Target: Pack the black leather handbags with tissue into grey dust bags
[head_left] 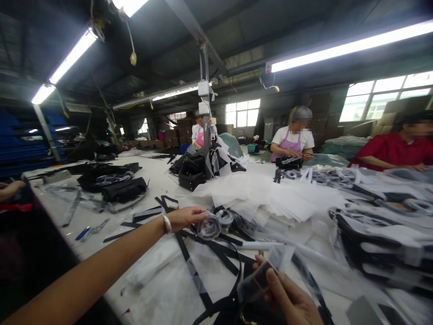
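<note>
My left hand (185, 217), with a silver bracelet at the wrist, is stretched out over the white table (158, 180) and closed on a crumpled bundle of clear plastic wrapping (209, 225). My right hand (287, 300), low at the frame's bottom, pinches a small dark piece with a brown edge (262, 276) inside clear plastic. Black straps (192, 266) lie crossed on the table between both hands.
Stacks of white sheets (280, 198) lie ahead. Wrapped black bags (372, 243) pile at the right, more black bags (115, 183) at the left and round a metal post (205, 135). Three other people work at the far and right sides.
</note>
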The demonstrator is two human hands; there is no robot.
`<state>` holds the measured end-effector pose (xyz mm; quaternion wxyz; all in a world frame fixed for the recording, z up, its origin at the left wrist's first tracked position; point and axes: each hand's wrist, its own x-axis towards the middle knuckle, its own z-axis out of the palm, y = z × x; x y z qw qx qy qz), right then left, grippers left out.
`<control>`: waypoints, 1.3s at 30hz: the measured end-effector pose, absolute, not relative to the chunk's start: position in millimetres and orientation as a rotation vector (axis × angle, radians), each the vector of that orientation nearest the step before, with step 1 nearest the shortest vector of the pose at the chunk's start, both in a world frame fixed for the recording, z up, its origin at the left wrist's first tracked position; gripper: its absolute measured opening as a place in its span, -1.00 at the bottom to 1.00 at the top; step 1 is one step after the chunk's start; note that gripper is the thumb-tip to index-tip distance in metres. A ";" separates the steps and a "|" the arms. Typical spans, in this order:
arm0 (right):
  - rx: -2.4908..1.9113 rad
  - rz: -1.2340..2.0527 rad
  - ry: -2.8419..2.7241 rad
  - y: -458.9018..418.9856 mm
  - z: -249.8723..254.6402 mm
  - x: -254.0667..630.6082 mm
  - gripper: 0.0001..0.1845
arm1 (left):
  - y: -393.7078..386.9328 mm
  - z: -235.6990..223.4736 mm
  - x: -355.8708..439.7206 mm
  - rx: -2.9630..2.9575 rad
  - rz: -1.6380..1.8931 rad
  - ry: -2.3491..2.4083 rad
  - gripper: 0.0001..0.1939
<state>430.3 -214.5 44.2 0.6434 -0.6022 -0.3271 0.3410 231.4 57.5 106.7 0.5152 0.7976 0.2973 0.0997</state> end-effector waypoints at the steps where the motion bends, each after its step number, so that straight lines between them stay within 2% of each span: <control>1: -1.368 0.763 -0.785 -214.0 51.9 428.5 -0.39 | 42.3 109.6 228.7 1.859 0.267 0.664 -0.34; 6: -1.287 0.682 -0.855 -211.6 90.9 419.7 -0.44 | -19.3 126.4 217.0 1.680 0.436 0.454 -0.20; 14: -0.919 0.642 -0.895 -198.5 171.6 435.3 -0.55 | -68.1 157.7 204.2 1.384 0.768 0.375 -0.47; 19: -0.821 0.609 -0.976 -212.8 210.2 436.5 -0.61 | -93.7 173.7 205.0 1.202 0.879 0.386 -0.53; 24: -1.021 0.715 -1.018 -249.1 181.6 421.2 -0.49 | -124.8 176.6 210.1 1.173 0.879 0.470 -0.49; 30: -1.144 0.859 -1.153 -279.6 133.7 401.0 -0.60 | -150.9 149.8 216.0 1.245 0.782 0.544 -0.47; 39: -1.082 0.880 -1.110 -288.8 121.8 380.4 -0.54 | -177.3 115.1 211.2 1.268 0.738 0.552 -0.44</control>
